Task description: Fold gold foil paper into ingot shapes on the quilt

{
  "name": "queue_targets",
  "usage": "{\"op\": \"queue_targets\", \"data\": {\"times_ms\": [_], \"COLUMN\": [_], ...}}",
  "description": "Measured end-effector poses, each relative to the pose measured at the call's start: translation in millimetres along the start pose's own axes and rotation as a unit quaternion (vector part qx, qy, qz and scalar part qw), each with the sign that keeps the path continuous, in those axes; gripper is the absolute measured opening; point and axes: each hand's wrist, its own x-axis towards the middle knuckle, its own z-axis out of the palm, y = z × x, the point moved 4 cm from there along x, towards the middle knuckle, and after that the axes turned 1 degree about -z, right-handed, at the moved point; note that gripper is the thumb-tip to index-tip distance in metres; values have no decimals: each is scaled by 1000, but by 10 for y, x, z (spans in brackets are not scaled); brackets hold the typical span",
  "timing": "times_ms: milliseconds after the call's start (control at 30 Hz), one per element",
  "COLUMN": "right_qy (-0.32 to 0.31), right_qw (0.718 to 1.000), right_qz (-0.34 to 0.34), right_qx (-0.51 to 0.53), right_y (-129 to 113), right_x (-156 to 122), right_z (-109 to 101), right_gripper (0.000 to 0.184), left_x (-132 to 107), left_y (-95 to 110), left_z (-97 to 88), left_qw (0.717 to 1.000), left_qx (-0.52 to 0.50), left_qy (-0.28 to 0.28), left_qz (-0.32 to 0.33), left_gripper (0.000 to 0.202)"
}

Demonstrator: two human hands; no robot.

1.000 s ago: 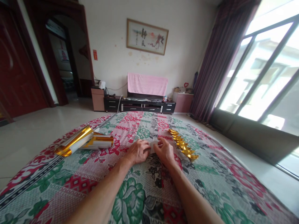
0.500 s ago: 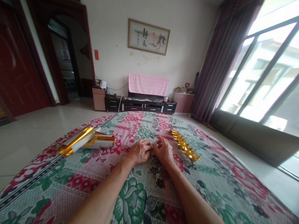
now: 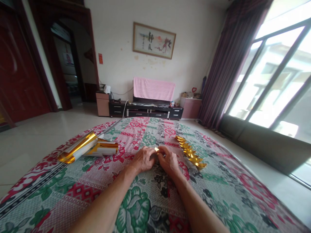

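My left hand (image 3: 143, 159) and my right hand (image 3: 168, 159) meet at the middle of a flowered cloth (image 3: 145, 200). Both pinch a small piece of gold foil paper (image 3: 156, 149), of which only a glinting corner shows between the fingertips. A row of several folded gold foil pieces (image 3: 190, 152) lies on the cloth just right of my right hand. Curled sheets of gold foil paper (image 3: 87, 147) with white backs lie to the left, well away from my left hand.
The cloth covers a wide surface with tiled floor (image 3: 31, 136) around it. A low dark cabinet (image 3: 150, 110) with a pink cloth over it stands against the far wall. A large window (image 3: 274, 77) with dark curtains is on the right, a doorway (image 3: 65, 64) on the left.
My hands have drawn closer together over the paper. A white side of the paper showed before; now a gold corner shows between my fingertips.
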Motion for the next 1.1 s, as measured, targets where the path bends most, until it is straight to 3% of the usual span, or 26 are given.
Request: {"op": "queue_targets", "data": {"times_ms": [200,567,800,1100], "right_qy": [-16,-49,-54,-64], "right_qw": [999,994,992,991], "right_qz": [-26,-85,-105,-113], "right_qx": [-15,-45,-44,-40], "right_y": [-32,-62,-45,-40], "right_x": [-6,-24,-30,-31], "right_z": [17,60,79,101], "right_gripper": [24,22,23,24], "left_x": [-29,-32,-24,-33], "left_y": [-58,-60,-71,-33], "left_z": [1,-13,-9,5], "left_qw": [998,998,997,999], "left_qx": [-16,-22,1,26], "left_qy": [12,53,71,20], "left_qz": [-63,-35,-32,-15], "left_gripper": [61,54,30,24]}}
